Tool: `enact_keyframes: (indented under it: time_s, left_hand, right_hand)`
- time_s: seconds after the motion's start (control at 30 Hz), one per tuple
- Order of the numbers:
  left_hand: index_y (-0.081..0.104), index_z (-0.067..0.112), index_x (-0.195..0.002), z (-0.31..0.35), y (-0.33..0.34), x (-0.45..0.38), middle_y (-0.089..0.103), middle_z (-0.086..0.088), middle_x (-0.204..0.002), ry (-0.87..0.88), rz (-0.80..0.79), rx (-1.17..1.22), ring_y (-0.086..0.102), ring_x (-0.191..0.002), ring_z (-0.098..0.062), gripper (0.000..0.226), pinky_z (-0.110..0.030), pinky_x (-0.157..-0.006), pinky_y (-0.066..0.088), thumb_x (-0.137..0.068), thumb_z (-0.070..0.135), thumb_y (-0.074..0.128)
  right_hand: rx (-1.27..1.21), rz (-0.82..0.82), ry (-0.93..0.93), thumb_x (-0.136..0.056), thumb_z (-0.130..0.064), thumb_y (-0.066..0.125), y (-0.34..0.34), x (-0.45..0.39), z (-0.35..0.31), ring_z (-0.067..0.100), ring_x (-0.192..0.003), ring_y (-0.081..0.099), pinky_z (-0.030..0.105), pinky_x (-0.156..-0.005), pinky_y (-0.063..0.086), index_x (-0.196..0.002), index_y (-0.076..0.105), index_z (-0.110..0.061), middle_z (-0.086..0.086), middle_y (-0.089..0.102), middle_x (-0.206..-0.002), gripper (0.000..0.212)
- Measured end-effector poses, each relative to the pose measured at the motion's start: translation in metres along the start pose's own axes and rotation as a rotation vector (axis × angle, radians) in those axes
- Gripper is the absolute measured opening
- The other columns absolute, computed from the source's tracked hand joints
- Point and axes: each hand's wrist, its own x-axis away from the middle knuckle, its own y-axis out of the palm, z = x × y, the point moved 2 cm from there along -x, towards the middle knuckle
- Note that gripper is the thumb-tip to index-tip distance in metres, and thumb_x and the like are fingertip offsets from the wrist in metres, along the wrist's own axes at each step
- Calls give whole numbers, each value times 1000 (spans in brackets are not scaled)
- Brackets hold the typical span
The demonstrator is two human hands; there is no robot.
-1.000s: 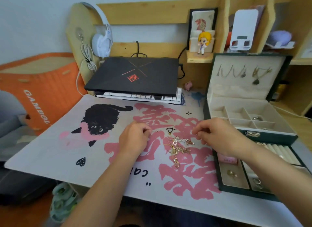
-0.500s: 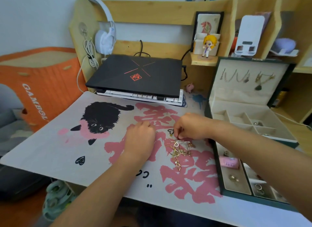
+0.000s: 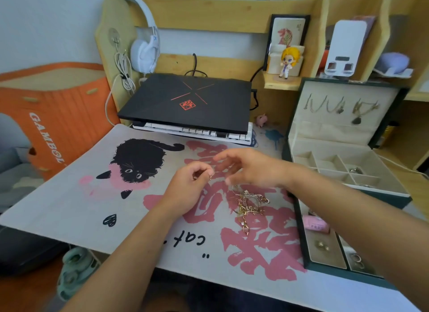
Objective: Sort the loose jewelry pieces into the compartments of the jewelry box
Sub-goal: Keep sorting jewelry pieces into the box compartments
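The left hand [image 3: 189, 184] is now pinching a small gold piece [image 3: 210, 176] lifted off the tangled jewelry pile [image 3: 249, 203] mid-frame; the right hand [image 3: 249, 169], fingers spread, is hovering beside it, jewelry box [image 3: 343, 191] waiting at right.

Single view only, from a head-worn wide-angle camera looking forward and down onto the bench [image 3: 69, 209] at close range. The forearms enter from the lower edge; the shelf unit [image 3: 209, 14] and wall close the frame at top. Straight edges bow toward the frame margins.
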Motion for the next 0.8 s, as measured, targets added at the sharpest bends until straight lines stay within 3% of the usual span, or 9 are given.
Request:
enact_keyframes:
  time_s: [0.07, 0.17, 0.3, 0.47, 0.57, 0.7, 0.8]
  left_hand:
    - [72, 24, -88, -1, -5, 0, 71, 7, -85, -20, -14, 53, 61, -76, -5, 16, -24, -77, 52, -101, 22, 62]
    - [73, 23, -84, 0, -4, 1, 70, 10, -79, -24, -51, 91, 60, -73, -6, 20, -32, -78, 53, -101, 20, 62]
    - [72, 28, -80, 1, -3, 2, 70, 10, -77, -25, -55, 106, 58, -72, -5, 24, -30, -77, 51, -101, 19, 62]
    - [70, 27, -87, 2, 0, 3, 65, 11, -77, -13, -78, 53, 57, -71, -5, 17, -24, -75, 50, -101, 23, 62]
    - [68, 28, -86, -2, -2, 1, 64, 8, -77, -48, -48, 105, 59, -72, -9, 19, -28, -77, 52, -103, 26, 58]
    - [62, 21, -94, -9, -4, 0, 61, 0, -85, -133, 17, 209, 56, -77, -14, 21, -46, -87, 54, -106, 32, 49]
    - [58, 11, -100, -10, -4, 0, 62, -5, -84, -162, 61, 230, 57, -77, -17, 25, -50, -90, 54, -109, 30, 43]
  right_hand:
    - [-69, -9, -35, -85, -15, 80, 14, -3, -11, 9, -96, 69, 24, -79, 58, -135, 52, -26, -6, 67, -113, 59]
    - [0, 98, -59, -84, -19, 80, 25, -10, -15, 12, -83, 70, 34, -77, 60, -120, 57, -26, -6, 71, -95, 43]
    - [-27, 163, -14, -89, -9, 73, 19, -11, -14, 18, -74, 73, 17, -54, 51, -104, 66, -13, 6, 75, -83, 18]
    - [30, 165, -14, -90, -9, 71, 7, -13, -4, 12, -70, 70, 27, -67, 60, -95, 72, -14, 4, 74, -81, 7]
    - [284, 122, 2, -90, -8, 67, -5, -13, 7, 10, -78, 67, 26, -74, 58, -91, 73, -18, -5, 71, -86, 12]
    - [532, -102, 74, -85, -3, 67, -12, -7, 33, 7, -75, 64, 30, -75, 54, -85, 74, -23, -10, 71, -80, 22]
    - [570, -123, 30, -85, -9, 73, -10, -3, 39, 6, -81, 66, 31, -82, 56, -89, 76, -26, -12, 74, -87, 17]
